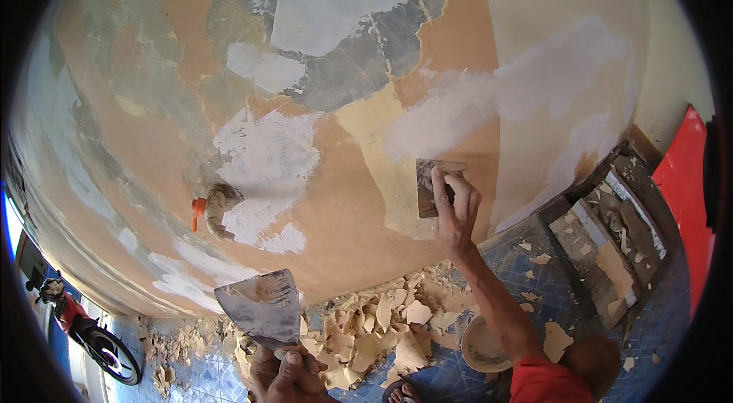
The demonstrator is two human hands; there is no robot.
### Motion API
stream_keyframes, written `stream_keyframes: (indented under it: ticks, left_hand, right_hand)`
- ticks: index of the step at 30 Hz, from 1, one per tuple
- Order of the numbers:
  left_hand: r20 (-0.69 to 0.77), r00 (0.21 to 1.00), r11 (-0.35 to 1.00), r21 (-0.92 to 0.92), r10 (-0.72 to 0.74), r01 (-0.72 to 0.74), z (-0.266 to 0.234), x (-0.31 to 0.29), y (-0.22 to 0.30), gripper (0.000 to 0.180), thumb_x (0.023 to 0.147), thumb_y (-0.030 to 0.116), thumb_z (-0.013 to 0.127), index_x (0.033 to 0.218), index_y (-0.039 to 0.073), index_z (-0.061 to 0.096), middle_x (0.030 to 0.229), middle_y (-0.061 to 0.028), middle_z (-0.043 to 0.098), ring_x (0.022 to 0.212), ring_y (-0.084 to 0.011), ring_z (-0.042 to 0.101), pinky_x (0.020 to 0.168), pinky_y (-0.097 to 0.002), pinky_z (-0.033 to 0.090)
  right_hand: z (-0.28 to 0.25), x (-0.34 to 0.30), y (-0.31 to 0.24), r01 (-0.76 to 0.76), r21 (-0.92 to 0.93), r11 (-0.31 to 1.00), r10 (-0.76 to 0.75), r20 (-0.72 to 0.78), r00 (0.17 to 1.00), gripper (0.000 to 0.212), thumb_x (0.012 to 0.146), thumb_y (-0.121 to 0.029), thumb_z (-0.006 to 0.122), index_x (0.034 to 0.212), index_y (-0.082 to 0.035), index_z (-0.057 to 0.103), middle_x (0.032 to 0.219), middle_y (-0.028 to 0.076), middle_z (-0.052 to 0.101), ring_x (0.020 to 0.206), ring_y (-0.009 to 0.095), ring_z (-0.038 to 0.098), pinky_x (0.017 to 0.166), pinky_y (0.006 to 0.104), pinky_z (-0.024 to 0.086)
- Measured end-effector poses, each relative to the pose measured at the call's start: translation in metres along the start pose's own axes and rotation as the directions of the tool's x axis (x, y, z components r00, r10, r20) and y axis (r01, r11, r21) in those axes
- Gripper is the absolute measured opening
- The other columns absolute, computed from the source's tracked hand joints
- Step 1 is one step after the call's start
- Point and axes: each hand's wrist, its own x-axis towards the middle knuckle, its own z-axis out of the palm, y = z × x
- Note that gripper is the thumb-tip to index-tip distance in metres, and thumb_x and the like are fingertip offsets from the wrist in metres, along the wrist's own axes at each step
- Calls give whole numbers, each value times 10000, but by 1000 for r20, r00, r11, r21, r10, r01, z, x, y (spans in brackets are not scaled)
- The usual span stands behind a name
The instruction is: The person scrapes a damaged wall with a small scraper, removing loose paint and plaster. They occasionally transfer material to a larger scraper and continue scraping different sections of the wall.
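My left hand (286, 376) grips a wide putty knife (262, 307) by its handle, low in front of the wall. The broad metal blade points up and has smears of filler on it. Further right, my right hand (456, 214) is closed on a smaller dark scraper (425, 193), its blade up against or very near the wall; contact cannot be made out. Around that scraper the wall (343, 197) shows tan paint, a yellowish strip and patches of whitish filler (439, 117). Grey bare areas show higher up.
A tap (217, 212) with an orange handle juts from the wall. Peeled paint flakes (374, 327) litter the blue tiled floor (210, 380). By my right forearm stands a round tub (482, 346). At right are a debris-strewn frame (603, 250) and red panel (687, 174); far left, a motorcycle (92, 338).
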Motion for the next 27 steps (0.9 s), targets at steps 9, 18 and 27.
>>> stream_keyframes:
  ticks: [9, 18, 27]
  left_hand:
    - [81, 997, 999, -31, -6, 8, -1, 2, -1, 206, 1043, 198, 669, 1184, 55, 622, 948, -82, 669, 775, -167, 657, 549, -265, 542]
    - [39, 999, 999, -31, 9, -7, 8, 2, 5, 199, 1040, 194, 666, 1167, 50, 613, 853, -83, 641, 708, -162, 633, 523, -247, 517]
    - [-78, 994, 994, -73, 76, -82, 9, 6, -7, 296, 897, 196, 820, 1064, 11, 659, 855, -83, 672, 621, -183, 663, 684, -396, 637]
  right_hand:
    - [37, 66, 22, 109, -159, 981, -126, -99, 987, 594, 874, 28, 698, 1443, -137, 652, 1318, 73, 578, 1166, 294, 510, 966, 438, 404]
    - [11, -40, 44, 205, -134, 969, -177, 201, 964, 588, 941, -76, 712, 1503, -205, 597, 1350, 26, 528, 1225, 240, 490, 1032, 488, 378]
    - [-15, 94, 42, 312, -238, 920, -317, 18, 948, 500, 940, -59, 699, 1420, -199, 680, 1284, -15, 614, 1182, 223, 542, 995, 436, 354]
